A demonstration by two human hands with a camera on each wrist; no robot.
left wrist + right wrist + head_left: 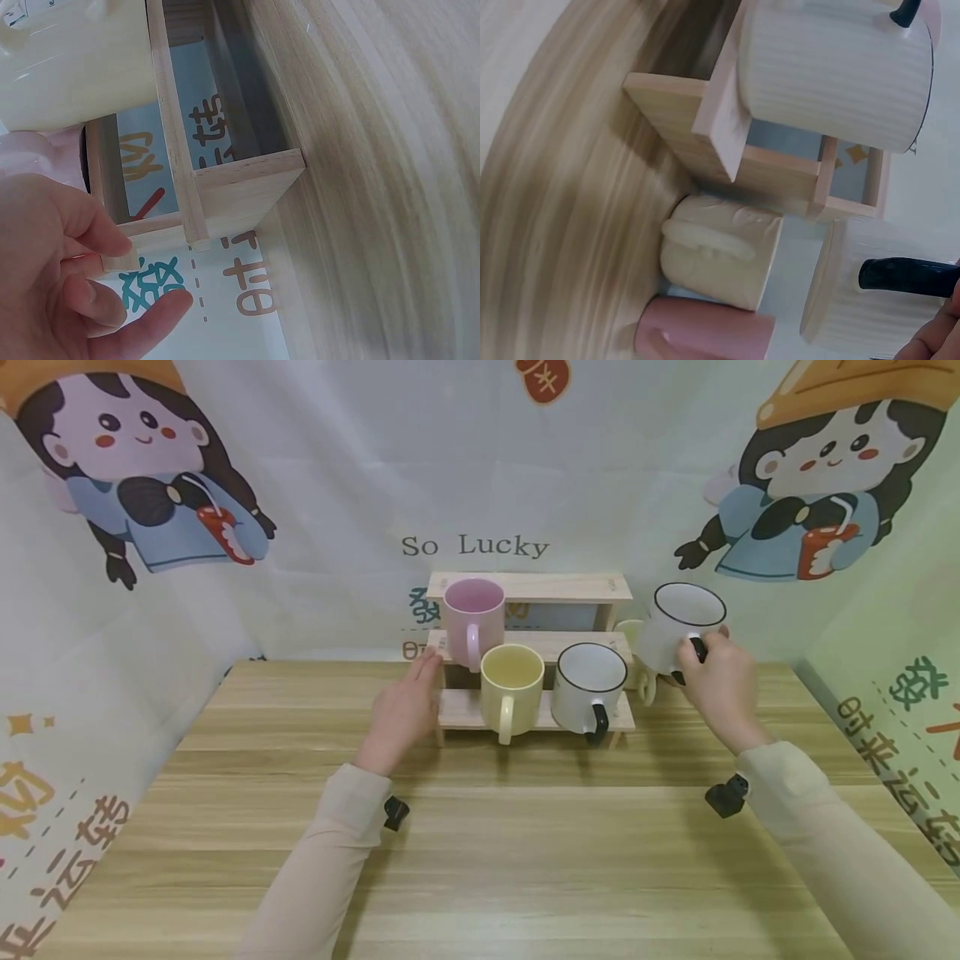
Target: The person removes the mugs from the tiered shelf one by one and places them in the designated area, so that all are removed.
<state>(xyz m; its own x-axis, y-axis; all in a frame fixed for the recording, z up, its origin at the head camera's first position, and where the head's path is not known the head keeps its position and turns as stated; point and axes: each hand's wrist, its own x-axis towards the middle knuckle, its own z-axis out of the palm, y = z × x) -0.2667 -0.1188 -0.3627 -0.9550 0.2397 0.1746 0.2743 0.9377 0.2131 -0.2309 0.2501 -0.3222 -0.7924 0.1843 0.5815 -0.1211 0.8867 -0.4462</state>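
My right hand [722, 687] grips the black handle of a white mug [663, 631] with a black rim, raised beside the right end of a stepped wooden rack [555, 587]. My left hand [401, 710] is at the rack's left end, with fingertips [120, 244] touching the end of the middle step. A pink mug [474, 618] stands on that step. On the bottom step are a yellow mug [512, 689] and a second white mug [585, 693] with a black handle.
Right of the rack, a cream-yellow mug [727, 244] and a darker pink mug [705, 330] stand on the wooden table [525, 860], low behind the raised mug. A printed cloth [330, 510] hangs behind and along both sides.
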